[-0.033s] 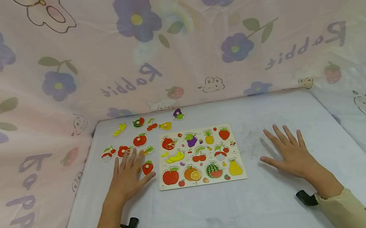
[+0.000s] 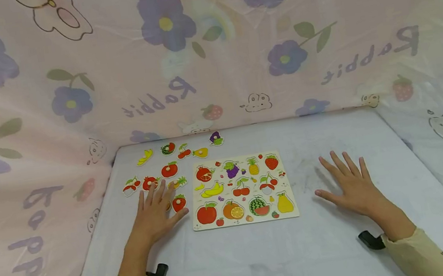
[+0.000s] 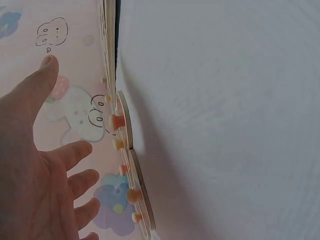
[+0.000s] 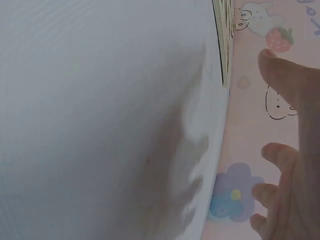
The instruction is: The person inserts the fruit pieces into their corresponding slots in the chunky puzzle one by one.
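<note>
A fruit puzzle board [image 2: 233, 219] lies flat on the white table, with printed fruit shapes in rows. My left hand [image 2: 154, 217] is spread just left of it, above several knobbed fruit pieces; the nearest are a strawberry piece [image 2: 179, 203], a pineapple piece [image 2: 181, 181] and a pomegranate piece [image 2: 149, 183]. Another piece is mostly hidden beneath the fingers. To the right of the board, my right hand [image 2: 351, 188] is spread over bare table. In the left wrist view, a gap shows between the left hand [image 3: 45, 175] and the knobbed pieces [image 3: 134, 195]. Neither hand holds anything.
Farther back lie a banana piece [image 2: 144, 157], a watermelon piece [image 2: 168, 149], a cherry piece [image 2: 183, 151], a pear piece [image 2: 200, 152], a grape piece [image 2: 216, 138] and an apple piece [image 2: 169, 169]. A patterned curtain [image 2: 227, 61] hangs behind the table's far edge.
</note>
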A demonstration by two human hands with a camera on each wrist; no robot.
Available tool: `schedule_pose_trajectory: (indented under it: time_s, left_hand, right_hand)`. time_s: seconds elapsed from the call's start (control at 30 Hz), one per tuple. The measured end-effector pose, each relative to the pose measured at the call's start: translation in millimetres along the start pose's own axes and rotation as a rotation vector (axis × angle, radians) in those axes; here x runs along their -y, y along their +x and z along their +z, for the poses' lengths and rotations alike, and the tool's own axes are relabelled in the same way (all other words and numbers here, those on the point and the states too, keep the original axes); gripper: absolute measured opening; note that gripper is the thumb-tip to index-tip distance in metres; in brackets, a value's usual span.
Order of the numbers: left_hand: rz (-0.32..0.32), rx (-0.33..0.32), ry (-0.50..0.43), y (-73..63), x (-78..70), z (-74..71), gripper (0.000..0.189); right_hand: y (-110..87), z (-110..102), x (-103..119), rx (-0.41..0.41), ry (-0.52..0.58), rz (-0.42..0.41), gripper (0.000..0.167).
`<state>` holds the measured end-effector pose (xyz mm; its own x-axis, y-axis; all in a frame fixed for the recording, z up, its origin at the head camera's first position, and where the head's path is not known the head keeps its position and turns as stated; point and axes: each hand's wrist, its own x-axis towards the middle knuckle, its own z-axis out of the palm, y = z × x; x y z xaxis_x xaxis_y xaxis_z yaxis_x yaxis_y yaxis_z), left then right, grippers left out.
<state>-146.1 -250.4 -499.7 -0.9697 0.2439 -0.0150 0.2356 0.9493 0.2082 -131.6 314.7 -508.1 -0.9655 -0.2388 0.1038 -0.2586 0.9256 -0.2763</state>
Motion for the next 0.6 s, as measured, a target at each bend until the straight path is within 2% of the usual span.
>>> schedule_pose_trajectory:
  time_s: [0.33, 0.6]
  left_hand:
    - [-0.007, -0.010, 0.011, 2.6, 0.8, -1.4, 0.094]
    - [-0.007, -0.008, -0.008, 4.6, 3.9, -1.8, 0.095]
  right_hand:
    - [4.2, 0.1, 5.3, -0.011, 0.028, -0.020, 0.102]
    - [10.1, 6.9, 12.2, 0.017, 0.021, -0.035, 0.102]
